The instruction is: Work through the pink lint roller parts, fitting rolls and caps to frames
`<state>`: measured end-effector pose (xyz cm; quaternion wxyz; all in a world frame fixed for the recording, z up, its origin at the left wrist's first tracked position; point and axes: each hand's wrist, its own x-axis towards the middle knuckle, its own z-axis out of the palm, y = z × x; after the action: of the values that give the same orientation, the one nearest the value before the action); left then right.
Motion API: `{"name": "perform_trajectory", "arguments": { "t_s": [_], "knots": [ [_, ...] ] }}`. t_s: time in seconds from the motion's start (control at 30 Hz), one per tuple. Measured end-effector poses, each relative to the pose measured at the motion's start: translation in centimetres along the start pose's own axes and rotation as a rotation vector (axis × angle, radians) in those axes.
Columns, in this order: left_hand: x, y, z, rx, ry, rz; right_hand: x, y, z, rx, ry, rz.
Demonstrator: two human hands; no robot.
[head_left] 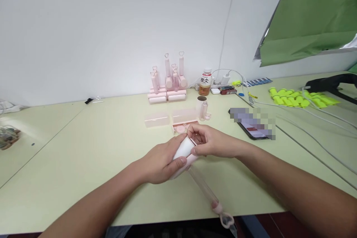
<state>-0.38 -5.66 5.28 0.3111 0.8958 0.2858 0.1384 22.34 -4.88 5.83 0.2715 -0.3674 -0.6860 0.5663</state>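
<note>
A lint roller with a white roll [183,149] and a pale pink body lies across my left hand [160,161], whose fingers wrap around it with the thumb on top. My right hand [210,140] pinches at the far right end of the roll. Whether its fingertips hold a loose sheet edge cannot be seen. From the underside a clear pinkish handle [205,186] slants toward the table's front edge. It ends in a pink heart-shaped loop [227,220]. Just beyond my hands sits an open pink case part [178,128], partly covered by my right fingers.
Two translucent covers [156,119] lie behind my hands, beside an upright hollow roll [200,105] and a small clear handle [203,111]. Several pink lint rollers [167,96] stand by the wall near a bottle [205,83]. Rightward are a phone [249,124], cables and yellow-green pieces [290,97].
</note>
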Motion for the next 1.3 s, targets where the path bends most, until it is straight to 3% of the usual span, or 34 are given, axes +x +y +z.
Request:
{"name": "perform_trajectory", "arguments": {
  "t_s": [0.13, 0.3, 0.57, 0.7, 0.8, 1.07, 1.17, 1.3],
  "knots": [
    [0.2, -0.8, 0.4, 0.005, -0.003, -0.011, 0.9, 1.0, -0.1, 0.188, -0.022, 0.082],
    [0.3, -1.0, 0.8, 0.004, 0.056, 0.027, 0.9, 0.5, 0.2, 0.250, 0.011, 0.093],
    [0.8, -1.1, 1.8, -0.132, 0.157, 0.152, 0.9, 0.2, 0.1, 0.248, 0.024, 0.154],
    [1.0, -1.0, 1.9, -0.154, 0.206, 0.132, 0.9, 0.0, 0.0, 0.247, 0.009, 0.143],
    [1.1, -1.0, 2.2, -0.200, 0.290, 0.088, 1.4, 0.3, 0.3, 0.231, 0.086, 0.124],
    [0.9, -2.4, 2.9, -0.077, 0.560, -0.124, 2.6, 3.0, -0.5, -0.006, 0.327, 0.070],
    [0.9, -3.0, 2.1, -0.085, 0.657, -0.120, 2.4, 3.3, -1.2, -0.198, 0.315, 0.001],
    [0.7, -3.6, 1.1, -0.135, 0.654, -0.125, 2.1, 3.2, -1.5, -0.378, 0.240, -0.044]
  ]
}}
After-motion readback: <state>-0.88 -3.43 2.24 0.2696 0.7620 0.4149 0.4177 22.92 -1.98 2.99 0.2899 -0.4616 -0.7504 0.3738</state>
